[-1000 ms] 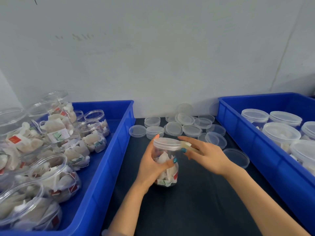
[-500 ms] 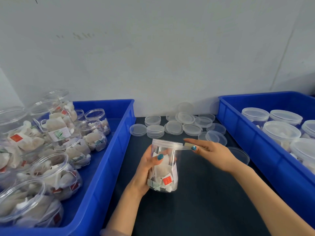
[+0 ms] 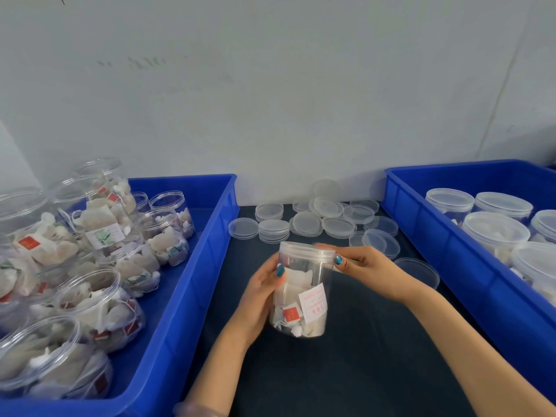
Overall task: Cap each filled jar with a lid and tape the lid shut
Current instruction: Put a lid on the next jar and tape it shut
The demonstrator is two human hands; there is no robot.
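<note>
A clear jar (image 3: 304,299) filled with white tea bags stands tilted on the dark table, capped with a translucent lid (image 3: 307,251). My left hand (image 3: 261,293) grips the jar's left side, thumb on its front. My right hand (image 3: 365,266) is at the lid's right edge, thumb pressing the rim and fingers reaching behind it; a pale strip of tape shows between its fingers. Loose lids (image 3: 319,219) lie in stacks behind the jar.
A blue bin (image 3: 207,266) on the left holds several open filled jars (image 3: 99,299). Another blue bin (image 3: 445,260) on the right holds several capped jars (image 3: 495,230). One more lid (image 3: 418,267) lies just right of my right hand. A grey wall stands behind.
The jar has been turned, so its white label now faces me, and lifted slightly nearer. My right hand has moved in against the lid's right edge, thumb now on the rim.
</note>
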